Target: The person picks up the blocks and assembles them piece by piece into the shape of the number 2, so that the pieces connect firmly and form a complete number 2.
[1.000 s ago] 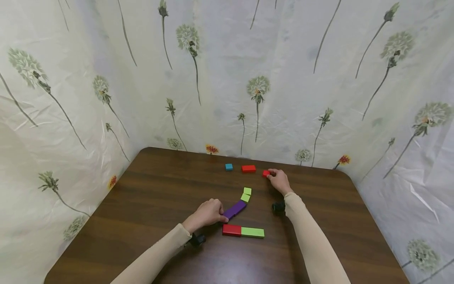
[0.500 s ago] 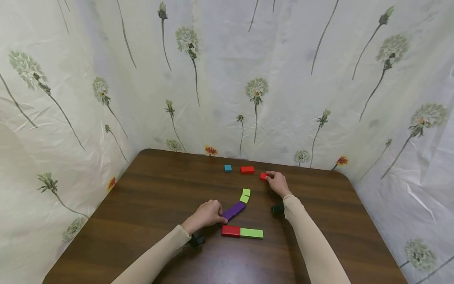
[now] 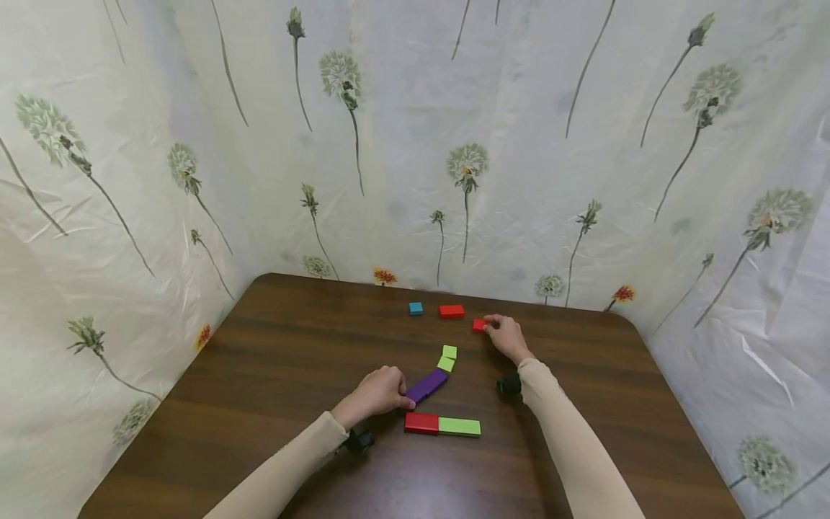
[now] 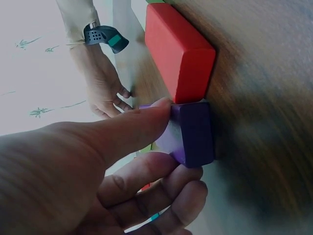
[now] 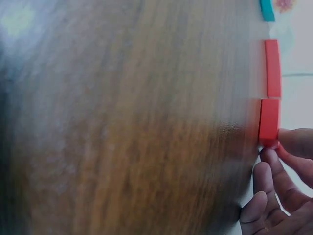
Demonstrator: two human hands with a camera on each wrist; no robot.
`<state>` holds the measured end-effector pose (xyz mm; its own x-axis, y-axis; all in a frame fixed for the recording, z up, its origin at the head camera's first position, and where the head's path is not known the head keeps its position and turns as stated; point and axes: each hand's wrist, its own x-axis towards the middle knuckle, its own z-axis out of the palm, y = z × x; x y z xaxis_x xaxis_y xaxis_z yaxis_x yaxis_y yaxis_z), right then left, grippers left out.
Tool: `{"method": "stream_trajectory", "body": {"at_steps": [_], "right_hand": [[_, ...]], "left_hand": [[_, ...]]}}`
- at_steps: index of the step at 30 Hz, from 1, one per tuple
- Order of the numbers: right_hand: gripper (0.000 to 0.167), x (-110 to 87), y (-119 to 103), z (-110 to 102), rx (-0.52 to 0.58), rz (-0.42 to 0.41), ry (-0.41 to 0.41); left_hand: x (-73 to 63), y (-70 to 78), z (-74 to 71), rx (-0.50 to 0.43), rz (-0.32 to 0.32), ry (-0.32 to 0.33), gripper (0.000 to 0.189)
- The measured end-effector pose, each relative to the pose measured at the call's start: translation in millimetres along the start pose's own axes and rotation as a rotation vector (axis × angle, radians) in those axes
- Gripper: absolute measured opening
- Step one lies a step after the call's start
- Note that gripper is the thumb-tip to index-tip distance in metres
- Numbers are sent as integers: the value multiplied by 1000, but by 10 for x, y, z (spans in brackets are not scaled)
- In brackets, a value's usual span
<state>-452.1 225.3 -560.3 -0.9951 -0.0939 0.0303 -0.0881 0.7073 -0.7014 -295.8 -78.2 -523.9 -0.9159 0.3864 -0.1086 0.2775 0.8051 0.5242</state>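
Observation:
My left hand [image 3: 372, 395] pinches the near end of a purple block row [image 3: 426, 387]. In the left wrist view, the thumb lies on one side of the purple block [image 4: 196, 134] and curled fingers on the other. My right hand [image 3: 509, 337] holds a small red block [image 3: 478, 326] by its right end, between thumb and fingers. That red block [image 5: 269, 122] lies low at the table surface in the right wrist view. Two small lime-green blocks [image 3: 447, 358] continue the purple row toward the back, the farther one turned at an angle.
Nearer than the purple row, a dark red block [image 3: 421, 423] and a long light-green block [image 3: 460, 427] lie end to end. Toward the back edge lie a red block [image 3: 451, 311] and a blue block [image 3: 416, 308]. A flowered curtain [image 3: 389, 144] borders the wooden table [image 3: 311, 324].
My right hand has slid the small red block slightly left and toward me. The left hand keeps its place on the purple row.

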Motion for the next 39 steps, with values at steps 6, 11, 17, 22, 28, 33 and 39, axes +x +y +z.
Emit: {"method": "stream_trajectory", "body": {"at_steps": [6,11,17,22,28,33,39], "right_hand": [[34,-16,-52,2,-3,-23,-17],[33,-35,-108,3,-3,-41,-43],[32,-49,-161,31,8,-63,-70],[32,-64,-177,82,6,-78,-86],[31,-87,-186,137,4,-93,-81],[30,-97,-207,165,8,-100,-96],[29,-110,-219,200,12,-129,-109]], "left_hand": [[5,-13,-6,5,14,0,50],[4,-13,-21,6,27,7,52],[7,-8,-34,13,35,18,53],[3,-2,-26,9,23,8,52],[-4,12,-14,2,6,3,50],[-8,13,-12,2,5,6,49],[0,0,4,-3,3,2,50]]}}
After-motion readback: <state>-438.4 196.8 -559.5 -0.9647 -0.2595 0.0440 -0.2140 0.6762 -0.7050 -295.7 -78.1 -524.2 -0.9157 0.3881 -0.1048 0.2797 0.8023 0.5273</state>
